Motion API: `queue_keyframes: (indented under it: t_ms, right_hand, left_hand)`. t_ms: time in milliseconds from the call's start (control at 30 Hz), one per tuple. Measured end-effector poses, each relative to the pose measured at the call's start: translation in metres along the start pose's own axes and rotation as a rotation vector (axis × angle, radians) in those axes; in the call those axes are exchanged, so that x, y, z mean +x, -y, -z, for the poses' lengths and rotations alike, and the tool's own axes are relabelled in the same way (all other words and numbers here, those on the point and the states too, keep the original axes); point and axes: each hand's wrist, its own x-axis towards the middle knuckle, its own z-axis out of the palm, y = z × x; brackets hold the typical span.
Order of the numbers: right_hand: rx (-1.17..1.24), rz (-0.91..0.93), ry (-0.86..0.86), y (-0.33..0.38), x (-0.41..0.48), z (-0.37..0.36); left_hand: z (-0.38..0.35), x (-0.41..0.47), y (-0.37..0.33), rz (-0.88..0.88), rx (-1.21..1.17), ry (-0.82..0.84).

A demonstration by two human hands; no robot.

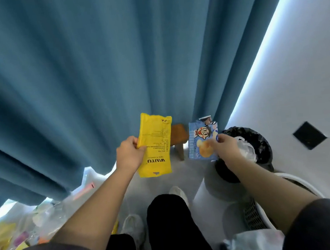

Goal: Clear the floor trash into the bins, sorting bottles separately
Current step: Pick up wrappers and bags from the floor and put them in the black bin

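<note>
Head view: left hand (129, 154) pinches yellow WAITU packet (155, 144); right hand (226, 145) pinches blue cartoon snack wrapper (201, 139) beside black-lined bin (262, 144) at 3 o'clock.

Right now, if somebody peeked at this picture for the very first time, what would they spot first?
The bright yellow flat plastic packet pops out in the middle, pinched in the left hand. Just right of it, the right hand holds a torn blue snack wrapper with a cartoon face, close to the round black-lined bin. Behind everything hangs a big teal curtain.
</note>
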Motion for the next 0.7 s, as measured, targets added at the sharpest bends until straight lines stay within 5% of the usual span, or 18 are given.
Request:
queue_keyframes:
  t_ms: [300, 700]
  right_hand:
    - [0.193, -0.296, -0.178, -0.083, 0.098, 0.073]
    - [0.682, -0.807, -0.308, -0.193, 0.201, 0.081]
  left_hand:
    - [-0.138, 0.062, -0.079, 0.001, 0.034, 0.23]
    - [-0.282, 0.112, -0.07, 0.057, 0.028, 0.467]
